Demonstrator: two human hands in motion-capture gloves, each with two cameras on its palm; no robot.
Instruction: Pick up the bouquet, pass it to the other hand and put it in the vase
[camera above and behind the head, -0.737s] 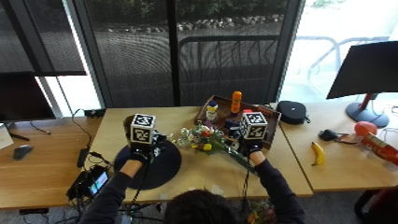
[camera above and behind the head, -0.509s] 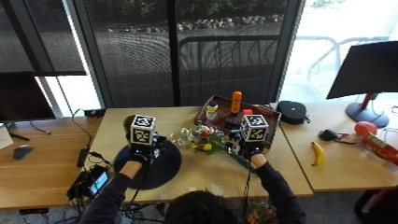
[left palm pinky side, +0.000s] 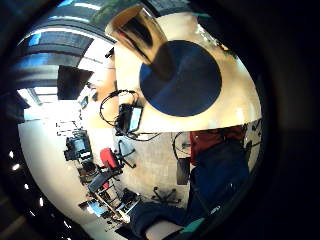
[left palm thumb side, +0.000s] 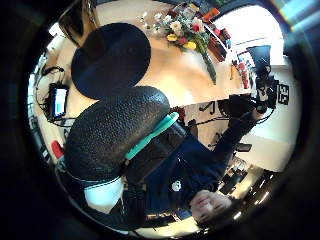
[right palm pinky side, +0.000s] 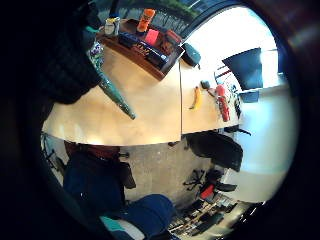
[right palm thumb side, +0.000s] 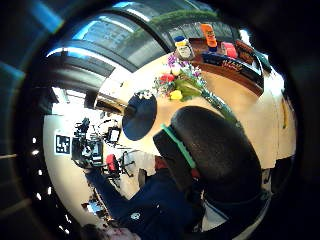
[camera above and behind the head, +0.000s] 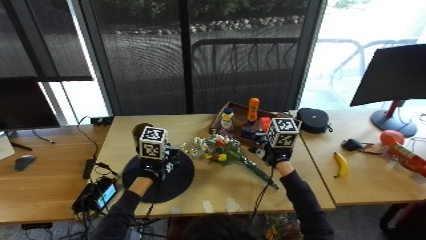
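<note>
Bouquet (camera above and behind the head: 223, 151) lies on the tabletop (camera above and behind the head: 293, 187). Left hand (camera above and behind the head: 150, 170) and right hand (camera above and behind the head: 277, 156) flank it (finger state: cannot tell). Vase (camera above and behind the head: 140, 132) beyond left hand.

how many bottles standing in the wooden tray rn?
2 that I can tell: a white bottle with a blue cap at the brown wooden tray's left end and a tall orange bottle right of it. The right hand may hide others.
</note>
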